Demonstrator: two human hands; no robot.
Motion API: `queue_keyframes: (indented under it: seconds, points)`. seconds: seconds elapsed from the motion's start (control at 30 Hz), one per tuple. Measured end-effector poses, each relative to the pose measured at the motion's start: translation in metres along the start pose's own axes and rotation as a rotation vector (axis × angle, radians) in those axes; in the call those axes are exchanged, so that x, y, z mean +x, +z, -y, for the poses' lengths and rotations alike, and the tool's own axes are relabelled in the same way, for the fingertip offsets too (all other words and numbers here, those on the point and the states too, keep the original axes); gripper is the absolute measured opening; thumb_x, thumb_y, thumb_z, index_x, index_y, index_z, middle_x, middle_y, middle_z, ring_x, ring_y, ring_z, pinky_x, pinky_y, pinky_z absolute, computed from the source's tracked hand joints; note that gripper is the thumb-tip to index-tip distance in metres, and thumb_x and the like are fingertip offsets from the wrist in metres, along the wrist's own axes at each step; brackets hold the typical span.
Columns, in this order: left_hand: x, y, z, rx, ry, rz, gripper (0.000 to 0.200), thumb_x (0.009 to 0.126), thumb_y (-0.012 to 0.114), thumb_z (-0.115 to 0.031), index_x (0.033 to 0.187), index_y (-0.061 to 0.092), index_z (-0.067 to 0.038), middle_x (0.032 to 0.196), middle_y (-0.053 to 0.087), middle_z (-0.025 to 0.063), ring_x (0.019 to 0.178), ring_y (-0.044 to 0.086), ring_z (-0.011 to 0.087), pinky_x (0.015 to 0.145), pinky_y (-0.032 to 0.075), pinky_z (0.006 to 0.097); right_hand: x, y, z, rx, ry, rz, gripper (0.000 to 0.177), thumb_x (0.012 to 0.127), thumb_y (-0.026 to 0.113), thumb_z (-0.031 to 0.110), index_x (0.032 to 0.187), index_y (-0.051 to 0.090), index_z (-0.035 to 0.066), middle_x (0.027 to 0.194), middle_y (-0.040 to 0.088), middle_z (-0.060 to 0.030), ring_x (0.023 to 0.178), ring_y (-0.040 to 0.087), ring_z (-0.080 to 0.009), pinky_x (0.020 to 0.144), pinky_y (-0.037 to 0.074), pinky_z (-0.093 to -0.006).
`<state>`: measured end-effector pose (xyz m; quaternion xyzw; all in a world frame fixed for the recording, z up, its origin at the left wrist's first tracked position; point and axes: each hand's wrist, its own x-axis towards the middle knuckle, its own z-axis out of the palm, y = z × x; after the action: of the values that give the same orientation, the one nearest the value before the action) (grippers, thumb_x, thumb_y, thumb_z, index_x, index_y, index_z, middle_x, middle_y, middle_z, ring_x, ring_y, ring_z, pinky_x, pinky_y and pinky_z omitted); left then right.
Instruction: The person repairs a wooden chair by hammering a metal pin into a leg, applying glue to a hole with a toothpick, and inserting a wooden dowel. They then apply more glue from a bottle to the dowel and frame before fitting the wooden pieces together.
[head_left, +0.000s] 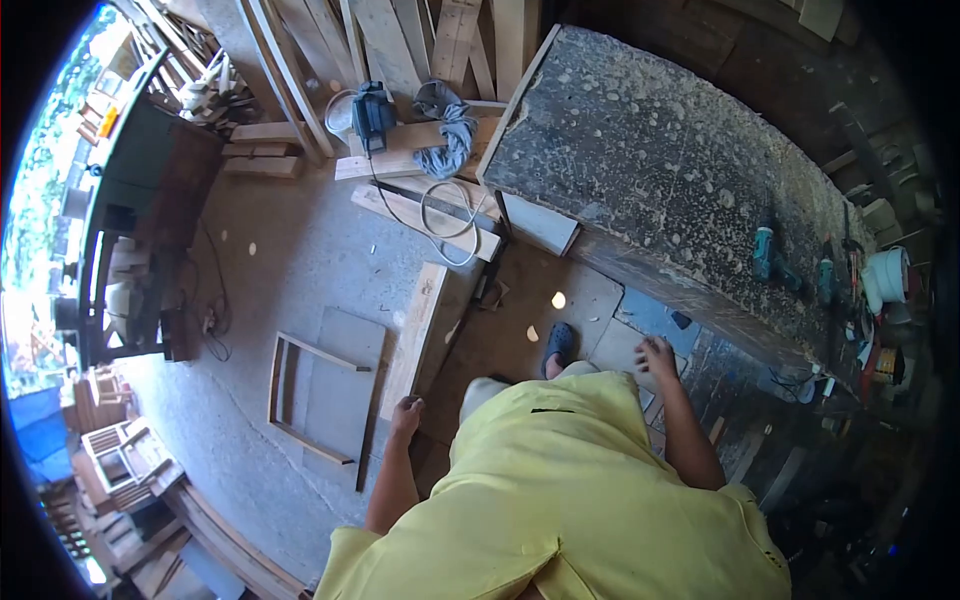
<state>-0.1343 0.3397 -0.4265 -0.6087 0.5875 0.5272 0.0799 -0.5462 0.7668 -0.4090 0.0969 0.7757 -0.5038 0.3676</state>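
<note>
Beside the wooden frame (pixel 310 400), the left hand (pixel 405 412) is curling at the end of the plank (pixel 420 330) — I cannot tell if it grips. Rightward, the right hand (pixel 657 355) is spreading its fingers beside the workbench (pixel 650 150), where a white tub (pixel 890 272) is sitting — contents hidden.

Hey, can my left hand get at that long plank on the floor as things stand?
Probably yes. The left hand hangs right at the near end of the plank, and nothing lies between them. Whether it touches the wood I cannot tell.
</note>
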Motion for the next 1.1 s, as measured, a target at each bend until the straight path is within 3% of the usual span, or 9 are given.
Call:
queue_keyframes:
  seconds: [0.23,0.3,0.5,0.63,0.7,0.83,0.93,1.0,1.1]
  points:
    - [0.042,0.021,-0.06,0.059,0.07,0.121,0.024,0.093,0.057,-0.021,0.113,0.06,-0.007,0.089,0.065,0.0012,0.072,0.06,0.0083,0.059,0.047,0.0244,0.055,-0.027,0.166,0.138,-0.266,-0.161,0.027,0.093,0.061,0.033,0.099,0.06,0.007,0.084,0.065,-0.0014,0.064,0.059,-0.0085,0.052,0.045,-0.0214]
    - [0.031,0.024,-0.094,-0.02,0.026,0.108,0.024,0.091,0.061,-0.023,0.111,0.063,-0.009,0.077,0.061,-0.0006,0.064,0.054,0.008,0.052,0.044,0.0251,0.073,-0.029,0.21,0.243,-0.325,-0.201,0.026,0.093,0.061,0.03,0.102,0.06,0.005,0.083,0.065,-0.0012,0.063,0.058,-0.0078,0.052,0.044,-0.0202]
    - [0.123,0.01,-0.104,0.096,0.054,0.209,0.026,0.091,0.06,-0.023,0.11,0.063,-0.007,0.082,0.063,0.0021,0.068,0.057,0.0105,0.059,0.047,0.0271,0.131,0.024,0.322,-0.011,-0.438,-0.136,0.019,0.093,0.06,0.021,0.102,0.061,0.004,0.08,0.064,-0.002,0.063,0.057,-0.0066,0.053,0.043,-0.0205]
    - [0.186,0.005,-0.137,0.313,0.169,0.264,0.033,0.089,0.057,-0.024,0.112,0.062,-0.001,0.094,0.069,0.0138,0.082,0.066,0.0182,0.073,0.051,0.0323,0.205,0.073,0.351,-0.245,-0.478,-0.04,0.022,0.092,0.062,0.025,0.101,0.062,0.005,0.082,0.066,-0.0056,0.066,0.061,-0.0129,0.058,0.047,-0.0273]
    - [0.233,0.011,-0.155,0.351,0.23,0.256,0.037,0.087,0.057,-0.027,0.113,0.062,-0.001,0.099,0.068,0.0187,0.089,0.067,0.0249,0.078,0.052,0.0356,0.242,0.107,0.373,-0.464,-0.71,-0.223,0.026,0.091,0.06,0.032,0.101,0.062,0.007,0.087,0.067,-0.0106,0.074,0.064,-0.0238,0.066,0.049,-0.0354]
    - [0.273,0.035,-0.258,0.447,0.223,0.198,0.039,0.086,0.057,-0.03,0.114,0.062,-0.004,0.107,0.066,0.0203,0.102,0.064,0.0327,0.089,0.049,0.0392,0.282,0.158,0.394,-0.628,-0.741,-0.41,0.027,0.094,0.053,0.036,0.101,0.062,0.011,0.095,0.065,-0.0158,0.087,0.06,-0.0387,0.072,0.047,-0.0425]
    - [0.339,0.073,-0.273,0.353,0.342,0.189,0.038,0.083,0.061,-0.03,0.11,0.065,-0.004,0.108,0.065,0.0196,0.103,0.062,0.0338,0.091,0.047,0.0393,0.27,0.185,0.41,-0.938,-0.603,-0.463,0.028,0.096,0.05,0.035,0.1,0.058,0.008,0.093,0.062,-0.0193,0.086,0.058,-0.0407,0.072,0.046,-0.0459]
    - [0.373,0.095,-0.291,0.416,0.316,0.137,0.037,0.083,0.06,-0.029,0.109,0.065,-0.004,0.109,0.064,0.0195,0.102,0.061,0.0358,0.092,0.047,0.04,0.285,0.183,0.393,-1.095,-0.862,-0.519,0.027,0.096,0.05,0.033,0.097,0.057,0.007,0.089,0.061,-0.0177,0.084,0.057,-0.0388,0.073,0.045,-0.047]
    - [0.417,0.11,-0.319,0.47,0.349,0.091,0.037,0.083,0.059,-0.027,0.113,0.064,-0.006,0.126,0.055,0.0196,0.116,0.053,0.0373,0.098,0.044,0.0418,0.297,0.188,0.382,-1.116,-0.84,-0.571,0.026,0.096,0.051,0.031,0.094,0.056,0.005,0.09,0.059,-0.0162,0.086,0.056,-0.0371,0.075,0.043,-0.0466]
